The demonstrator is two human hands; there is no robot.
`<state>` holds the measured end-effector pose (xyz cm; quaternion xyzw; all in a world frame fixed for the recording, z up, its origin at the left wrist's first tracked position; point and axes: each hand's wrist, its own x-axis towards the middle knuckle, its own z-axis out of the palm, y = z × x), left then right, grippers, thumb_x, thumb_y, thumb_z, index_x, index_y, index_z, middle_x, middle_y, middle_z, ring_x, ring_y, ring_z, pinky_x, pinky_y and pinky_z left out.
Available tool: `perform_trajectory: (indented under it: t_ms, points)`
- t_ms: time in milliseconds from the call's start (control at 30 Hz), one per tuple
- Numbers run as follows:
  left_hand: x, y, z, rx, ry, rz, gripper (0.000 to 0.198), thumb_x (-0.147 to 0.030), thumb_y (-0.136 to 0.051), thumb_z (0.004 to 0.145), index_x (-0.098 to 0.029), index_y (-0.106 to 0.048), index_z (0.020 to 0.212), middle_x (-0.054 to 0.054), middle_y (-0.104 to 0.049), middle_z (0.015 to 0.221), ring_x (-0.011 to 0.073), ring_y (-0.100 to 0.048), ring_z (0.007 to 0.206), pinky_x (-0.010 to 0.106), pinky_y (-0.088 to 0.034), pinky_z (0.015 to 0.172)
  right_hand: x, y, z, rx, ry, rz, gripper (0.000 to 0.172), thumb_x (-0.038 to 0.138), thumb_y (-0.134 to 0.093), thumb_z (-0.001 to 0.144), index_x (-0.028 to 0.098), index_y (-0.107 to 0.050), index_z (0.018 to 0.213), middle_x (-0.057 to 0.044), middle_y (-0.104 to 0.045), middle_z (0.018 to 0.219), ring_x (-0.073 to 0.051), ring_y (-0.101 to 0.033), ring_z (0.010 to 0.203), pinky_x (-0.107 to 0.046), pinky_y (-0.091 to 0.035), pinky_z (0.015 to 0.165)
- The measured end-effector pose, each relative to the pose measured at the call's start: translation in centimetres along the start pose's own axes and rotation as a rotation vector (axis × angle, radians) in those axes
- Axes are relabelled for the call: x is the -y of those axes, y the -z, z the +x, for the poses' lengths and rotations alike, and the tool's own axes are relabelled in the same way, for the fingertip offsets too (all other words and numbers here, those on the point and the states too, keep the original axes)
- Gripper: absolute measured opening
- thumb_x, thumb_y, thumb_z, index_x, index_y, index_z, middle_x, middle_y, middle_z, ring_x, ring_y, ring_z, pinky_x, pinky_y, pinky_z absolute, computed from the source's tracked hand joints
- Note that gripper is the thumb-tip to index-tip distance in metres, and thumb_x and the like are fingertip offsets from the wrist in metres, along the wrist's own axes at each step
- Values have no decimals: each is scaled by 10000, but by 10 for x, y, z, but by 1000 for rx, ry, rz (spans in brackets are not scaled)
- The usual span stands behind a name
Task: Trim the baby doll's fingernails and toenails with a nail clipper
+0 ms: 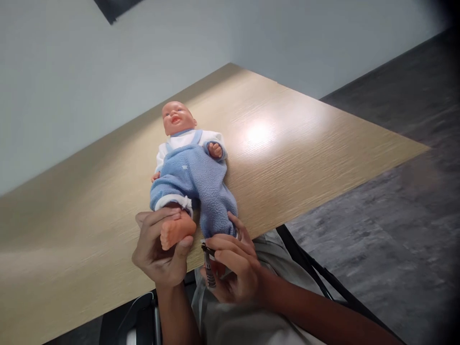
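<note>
A baby doll (190, 167) in blue fleece overalls and a white top lies on its back on the wooden table, head away from me. My left hand (160, 249) is closed around the doll's bare foot (178, 231), with the thumb under it and the sole and toes facing me. Between the fingers of my right hand (235, 268) is a small metal nail clipper (208, 267), held just right of that foot. Some right fingers rest by the doll's other trouser leg (217, 218); the foot there is largely hidden.
The light wooden table (309, 158) runs to a corner on the right and meets a pale wall (143, 57) behind. Below its near edge are my lap (244, 326) and a black chair frame (305, 258). Grey floor (388, 211) shows at right.
</note>
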<state>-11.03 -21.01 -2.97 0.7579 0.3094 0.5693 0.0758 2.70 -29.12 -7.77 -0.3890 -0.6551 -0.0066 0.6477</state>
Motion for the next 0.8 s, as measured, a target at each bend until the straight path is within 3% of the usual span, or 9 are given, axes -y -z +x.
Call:
perform_trajectory:
  t_ms: [133, 367, 633, 800]
  points:
    - [-9, -2, -1, -5, 41, 42, 209, -389, -724, 888, -194, -692, 956, 73, -726, 962, 271, -649, 925, 448, -516, 811, 0, 2, -2, 19, -3, 11, 223, 86, -555, 911, 174, -480, 1101, -107, -776, 976, -181, -787, 898, -618, -349, 1225]
    - [-29, -22, 4, -211, 67, 79, 173, -302, -686, 903, -157, -676, 808, 40, -712, 815, 227, -671, 816, 436, -501, 823, 3, 1, -1, -9, -50, 7, 48, 204, -550, 1027, 185, -508, 1042, -85, -786, 950, -164, -785, 829, -633, -400, 1208]
    - [-26, -23, 5, -153, 36, 85, 110, -191, -723, 786, -173, -669, 879, 28, -719, 885, 215, -685, 838, 413, -498, 836, -3, 2, -6, -39, -25, 15, 129, 203, -591, 977, 214, -500, 1068, -75, -799, 980, -176, -788, 808, -651, -431, 1178]
    - [-28, -30, -1, -123, 72, 47, 220, -144, -727, 716, -169, -662, 925, 31, -715, 939, 204, -650, 866, 386, -482, 841, -12, 9, -11, 37, -8, 16, 387, 78, -615, 825, 152, -460, 1172, -120, -784, 981, -200, -786, 904, -641, -378, 1215]
